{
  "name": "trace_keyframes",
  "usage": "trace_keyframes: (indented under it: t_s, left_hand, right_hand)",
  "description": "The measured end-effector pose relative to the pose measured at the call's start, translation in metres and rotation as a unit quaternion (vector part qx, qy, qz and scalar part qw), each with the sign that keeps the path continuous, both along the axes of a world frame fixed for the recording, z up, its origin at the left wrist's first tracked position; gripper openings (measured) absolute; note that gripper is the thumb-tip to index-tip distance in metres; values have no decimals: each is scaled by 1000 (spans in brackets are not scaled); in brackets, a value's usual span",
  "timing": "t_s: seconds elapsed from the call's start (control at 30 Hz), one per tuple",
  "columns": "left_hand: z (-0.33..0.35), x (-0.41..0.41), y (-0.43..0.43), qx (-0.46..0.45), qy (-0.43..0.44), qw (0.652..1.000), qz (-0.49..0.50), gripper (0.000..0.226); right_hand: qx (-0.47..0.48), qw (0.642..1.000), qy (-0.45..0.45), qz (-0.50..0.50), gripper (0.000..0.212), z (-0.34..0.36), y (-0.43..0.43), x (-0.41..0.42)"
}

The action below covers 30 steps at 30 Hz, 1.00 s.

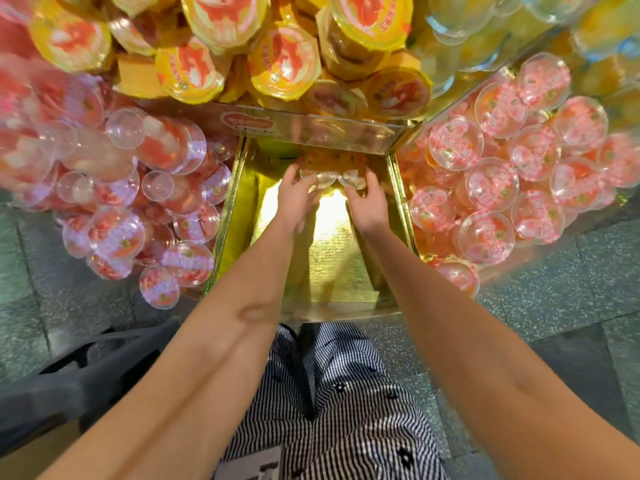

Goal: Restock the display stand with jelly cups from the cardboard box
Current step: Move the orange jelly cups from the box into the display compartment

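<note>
Your left hand (298, 195) and right hand (369, 202) reach deep into the gold middle bin (332, 258) of the display stand (311, 131). Each has its fingers curled round the clear jelly cups (323, 177) at the bin's back. Yellow-lidded cups (284, 60) are stacked above, and pink-lidded cups (491, 183) lie on both sides.

Both hands (296, 199) (369, 204) on jelly cups (323, 178)

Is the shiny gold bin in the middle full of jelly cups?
No, the gold bin shows mostly bare floor; only a few jelly cups sit at its far end.
</note>
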<state>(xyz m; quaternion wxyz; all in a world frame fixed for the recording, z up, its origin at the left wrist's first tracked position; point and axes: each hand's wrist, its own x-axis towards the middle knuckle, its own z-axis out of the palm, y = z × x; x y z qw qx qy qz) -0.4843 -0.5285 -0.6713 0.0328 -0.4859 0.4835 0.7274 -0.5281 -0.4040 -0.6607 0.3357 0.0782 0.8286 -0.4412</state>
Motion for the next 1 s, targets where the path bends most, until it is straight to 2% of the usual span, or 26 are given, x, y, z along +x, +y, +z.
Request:
trace_keyframes:
  t_s: [0.07, 0.23, 0.4, 0.6, 0.77, 1.0]
  left_hand:
    - [8, 11, 2, -43, -12, 999, -23, 57]
    - [32, 53, 2, -105, -42, 992, -53, 39]
    - [61, 92, -9, -183, -7, 976, -119, 39]
    - [118, 130, -25, -312, 60, 924, -213, 45]
    - [152, 167, -39, -328, 90, 916, -213, 48]
    - [173, 217, -52, -335, 104, 925, -150, 45]
  right_hand:
    - [-9, 1000, 12, -2, 62, 13, 5, 9]
    - [-11, 998, 41, -38, 59, 52, 9, 45]
    - [-15, 994, 37, -103, 57, 85, -3, 91]
    - [-37, 981, 81, -172, 56, 124, -23, 158]
    - [-49, 973, 122, -191, 54, 151, -32, 204]
    - [-68, 971, 156, -166, 52, 183, -32, 227]
